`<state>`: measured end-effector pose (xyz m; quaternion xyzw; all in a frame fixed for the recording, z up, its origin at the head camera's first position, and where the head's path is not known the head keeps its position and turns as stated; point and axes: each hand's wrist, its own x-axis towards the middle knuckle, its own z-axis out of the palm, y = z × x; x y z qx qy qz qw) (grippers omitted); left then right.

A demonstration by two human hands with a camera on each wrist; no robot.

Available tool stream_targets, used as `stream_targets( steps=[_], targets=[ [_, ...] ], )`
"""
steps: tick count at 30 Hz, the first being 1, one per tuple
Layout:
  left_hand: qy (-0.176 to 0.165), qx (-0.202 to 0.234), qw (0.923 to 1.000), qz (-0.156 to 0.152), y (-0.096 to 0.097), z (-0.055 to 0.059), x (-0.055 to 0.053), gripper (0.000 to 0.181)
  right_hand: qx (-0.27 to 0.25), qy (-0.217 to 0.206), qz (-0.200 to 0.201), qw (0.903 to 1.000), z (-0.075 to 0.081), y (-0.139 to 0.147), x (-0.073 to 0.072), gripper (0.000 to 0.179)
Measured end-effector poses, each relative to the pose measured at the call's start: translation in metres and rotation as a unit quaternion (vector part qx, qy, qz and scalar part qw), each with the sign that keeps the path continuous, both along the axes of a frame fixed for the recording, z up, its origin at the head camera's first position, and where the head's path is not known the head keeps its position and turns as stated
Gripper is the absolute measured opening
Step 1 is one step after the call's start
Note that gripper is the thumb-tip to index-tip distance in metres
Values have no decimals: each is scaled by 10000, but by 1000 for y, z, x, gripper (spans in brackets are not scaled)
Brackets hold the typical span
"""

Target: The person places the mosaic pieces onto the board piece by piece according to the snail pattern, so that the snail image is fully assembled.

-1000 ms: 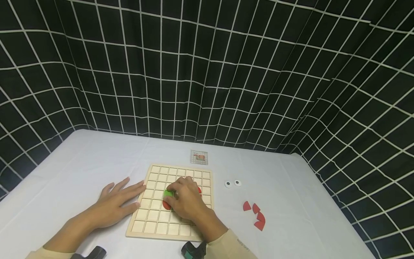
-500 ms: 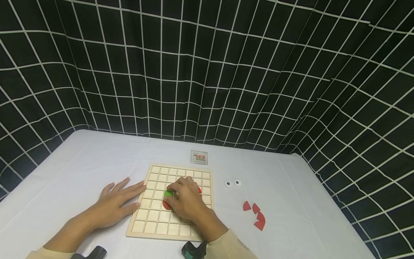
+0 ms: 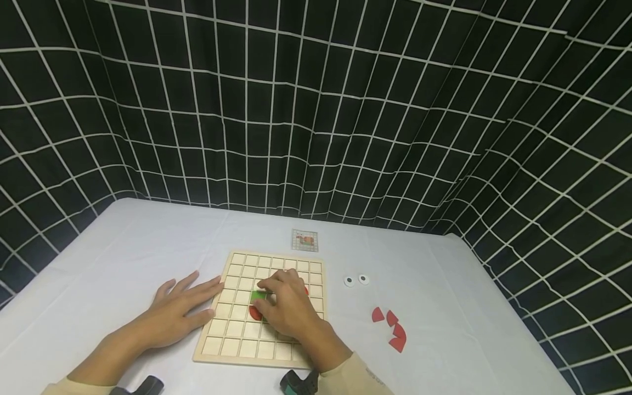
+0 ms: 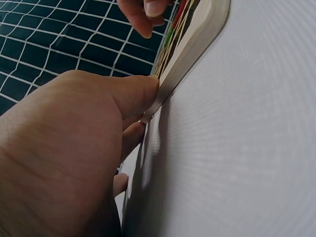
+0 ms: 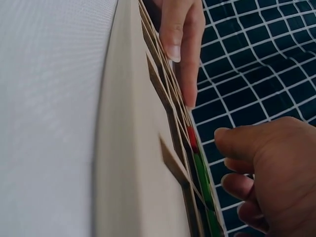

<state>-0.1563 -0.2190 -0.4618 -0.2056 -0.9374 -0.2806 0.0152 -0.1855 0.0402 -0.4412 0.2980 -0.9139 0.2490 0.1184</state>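
A pale wooden grid board (image 3: 234, 329) lies on the table. My left hand (image 3: 173, 312) rests at its left edge with fingers spread; the thumb (image 4: 138, 94) touches the rim. My right hand (image 3: 288, 307) is over the middle of the board, its thumb and forefinger parted around a green piece (image 3: 258, 296). The right wrist view shows its loosely bent fingers (image 5: 237, 185) slightly apart from the board, with nothing visible between them. Just below the green piece sits a red rounded piece (image 3: 255, 313). Another red piece (image 3: 306, 291) peeks out right of the hand, which hides the cells beneath.
Right of the board lie two googly-eye discs (image 3: 349, 281) and several red quarter-round pieces (image 3: 378, 314). Behind it is a small picture card (image 3: 304, 240) with an animal on a grid. A black gridded curtain (image 3: 276, 120) encloses the white table (image 3: 444, 307).
My right hand has lifted and shifted very slightly to the right, showing more of the green piece. The left hand stays put.
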Motion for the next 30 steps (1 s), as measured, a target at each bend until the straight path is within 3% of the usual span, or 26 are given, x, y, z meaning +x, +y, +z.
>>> stream_targets(
  steps=[12,18,30],
  targets=[
    [-42,-48,10000,-17,2,2,0,51,-571,-89,-66,9983,11,36,9,26],
    [-16,-36,10000,4,0,0,0,51,-698,-174,-407,9966,17,65,16,27],
    [-20,-11,10000,11,0,0,0,51,-807,275,-1049,9908,15,135,24,30]
  ],
)
